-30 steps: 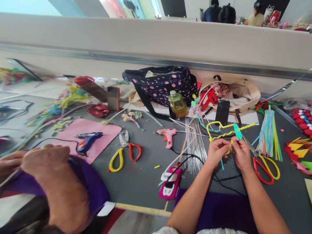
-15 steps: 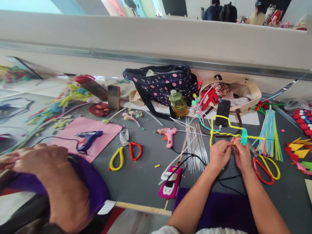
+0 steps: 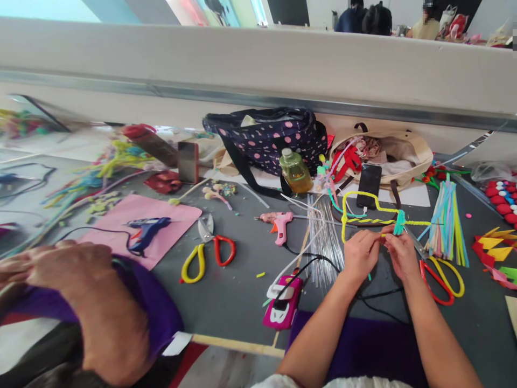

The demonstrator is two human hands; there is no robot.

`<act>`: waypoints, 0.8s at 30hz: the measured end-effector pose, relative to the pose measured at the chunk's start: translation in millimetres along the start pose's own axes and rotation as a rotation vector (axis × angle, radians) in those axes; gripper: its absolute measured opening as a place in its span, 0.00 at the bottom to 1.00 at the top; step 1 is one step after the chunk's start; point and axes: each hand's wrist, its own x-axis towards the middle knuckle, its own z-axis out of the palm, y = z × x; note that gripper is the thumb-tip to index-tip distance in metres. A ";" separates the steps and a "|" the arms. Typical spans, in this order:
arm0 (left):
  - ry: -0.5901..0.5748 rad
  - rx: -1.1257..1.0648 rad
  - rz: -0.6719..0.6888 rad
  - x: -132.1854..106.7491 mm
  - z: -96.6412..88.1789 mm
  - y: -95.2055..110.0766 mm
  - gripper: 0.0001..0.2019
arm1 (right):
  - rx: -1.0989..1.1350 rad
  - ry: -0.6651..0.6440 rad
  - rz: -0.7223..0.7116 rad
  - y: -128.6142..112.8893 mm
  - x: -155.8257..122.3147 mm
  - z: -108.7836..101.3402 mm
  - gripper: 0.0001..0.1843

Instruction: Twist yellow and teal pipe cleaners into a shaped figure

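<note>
My left hand [image 3: 361, 253] and my right hand [image 3: 402, 253] meet above the grey table [image 3: 242, 291], both pinched on a bent yellow pipe cleaner shape [image 3: 363, 207] that rises above them. A teal pipe cleaner twist [image 3: 399, 222] is wrapped round the yellow stem just above my right fingers. The yellow shape loops up in front of a black phone [image 3: 369, 186]. Red and yellow scissors [image 3: 440, 272] lie just right of my right hand.
A co-worker's hand [image 3: 76, 280] with a purple sleeve rests at lower left. Scattered about are a pink glue gun [image 3: 278, 223], blue glue gun [image 3: 145, 229], second scissors [image 3: 208, 250], clear sticks [image 3: 325, 234], oil bottle [image 3: 294, 172], dotted bag [image 3: 262, 137], beige bag [image 3: 388, 153], pipe cleaner bundle [image 3: 446, 221].
The yellow shape has turned and shifted slightly in my hands; the teal twist moved from level with my fingers up to just above them. The co-worker's hand dropped a little.
</note>
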 end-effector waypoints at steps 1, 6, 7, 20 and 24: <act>0.005 0.007 0.001 0.1 -0.3 -0.1 0.09 | -0.030 0.005 0.001 0.9 0.6 -2.1 0.09; 0.013 0.024 0.000 0.0 0.0 -0.5 0.08 | -0.178 0.036 -0.012 3.7 2.8 -9.5 0.10; 0.016 0.019 -0.002 0.0 0.2 -0.7 0.08 | -0.185 0.037 -0.016 3.7 3.0 -9.9 0.10; -0.078 -0.461 -0.569 9.8 -5.7 2.3 0.06 | -0.479 -0.120 -0.185 -6.0 4.0 -17.4 0.10; -0.221 -0.793 -0.806 13.8 -13.5 0.6 0.07 | -0.662 -0.132 -0.362 -10.1 1.3 -14.4 0.10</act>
